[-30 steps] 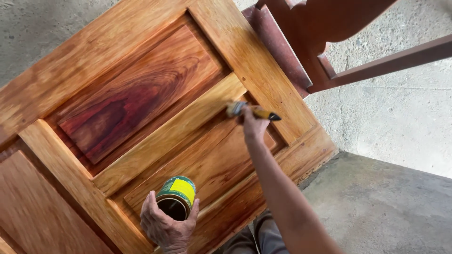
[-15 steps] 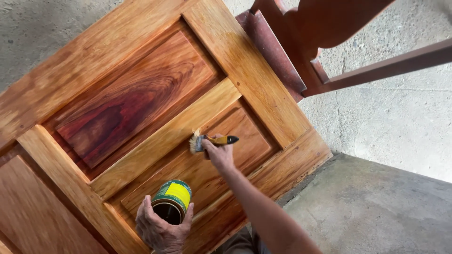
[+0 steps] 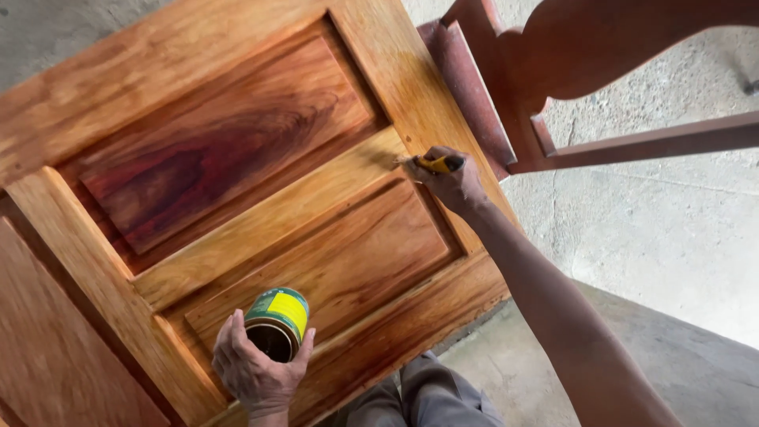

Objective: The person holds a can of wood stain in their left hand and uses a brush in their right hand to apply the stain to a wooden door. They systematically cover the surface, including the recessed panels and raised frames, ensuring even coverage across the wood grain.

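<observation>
Head cam: my right hand (image 3: 452, 183) grips the brush (image 3: 433, 164) on the door's (image 3: 237, 158) cross rail (its right end), which runs diagonally down-left toward the open can (image 3: 277, 324) clasped in my left hand (image 3: 254, 372).

The left hand (image 3: 254, 372) grips an open green-and-yellow can (image 3: 277, 323) above a glossy panelled wooden door (image 3: 237, 158); the right hand (image 3: 449, 182) presses a yellow-handled brush (image 3: 433, 163) onto the door's rail; a reddish wooden frame (image 3: 553, 87) stands beside it on the concrete floor (image 3: 672, 237).
</observation>
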